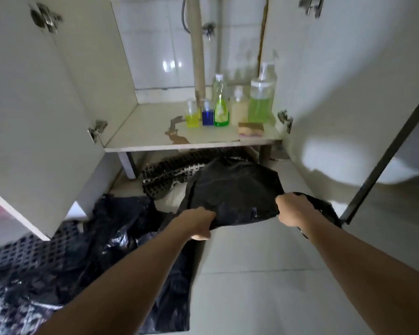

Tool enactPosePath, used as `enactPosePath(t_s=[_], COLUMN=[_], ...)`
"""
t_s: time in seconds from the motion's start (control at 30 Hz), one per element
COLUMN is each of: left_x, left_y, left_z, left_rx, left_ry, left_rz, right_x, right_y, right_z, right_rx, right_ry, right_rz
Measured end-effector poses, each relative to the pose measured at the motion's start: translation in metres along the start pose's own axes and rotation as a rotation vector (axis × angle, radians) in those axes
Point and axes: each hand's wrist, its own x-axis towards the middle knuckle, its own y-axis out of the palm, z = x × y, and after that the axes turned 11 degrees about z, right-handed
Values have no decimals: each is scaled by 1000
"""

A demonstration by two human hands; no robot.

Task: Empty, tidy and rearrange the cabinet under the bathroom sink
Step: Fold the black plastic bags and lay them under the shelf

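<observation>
A: White cabinet [65, 97], both doors swung open. Shelf [140, 131] bare on the left side, stained near the front edge.

B: Noted. Floor in front?

A: Pile of black plastic bags [111, 238] at lower left, lying over a perforated mat [22, 257]. Second mat [165, 175] partly under the shelf.

B: Item in hand?

A: Black bag [230, 192], held flat above the floor just in front of the shelf. Left hand [198, 222] curled around the near left edge; right hand [292, 209] clenched on the near right corner. Both pinching plastic, pulled taut between them.

B: Contents on the shelf?

A: Five bottles grouped at right rear: large pump bottle [260, 100], tall green bottle [221, 105], pale bottle [239, 106], small blue bottle [207, 114], small yellow bottle [192, 114]. Sponge [250, 129] in front of them.

B: Progress?

A: Judged well along. Bottles lined up neatly, apparently already arranged. Left to do, probably: fold this bag, deal with the pile, place mats, shut doors.
</observation>
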Motion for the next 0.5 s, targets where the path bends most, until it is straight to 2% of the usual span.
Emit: enactPosePath(t_s=[0.1,0.27,0.4,0.5], left_x=[18,31,31,28], left_y=[47,107,131,129], left_z=[-15,-35,-42,-41], left_rx=[-109,-200,-256,-316], left_ry=[41,63,65,64], left_rz=[118,217,236,256], right_x=[8,7,4,6], right_y=[60,147,163,147], right_z=[6,5,5,13], right_rx=[36,52,33,11], right_ry=[55,121,141,146], right_rz=[45,162,273,367])
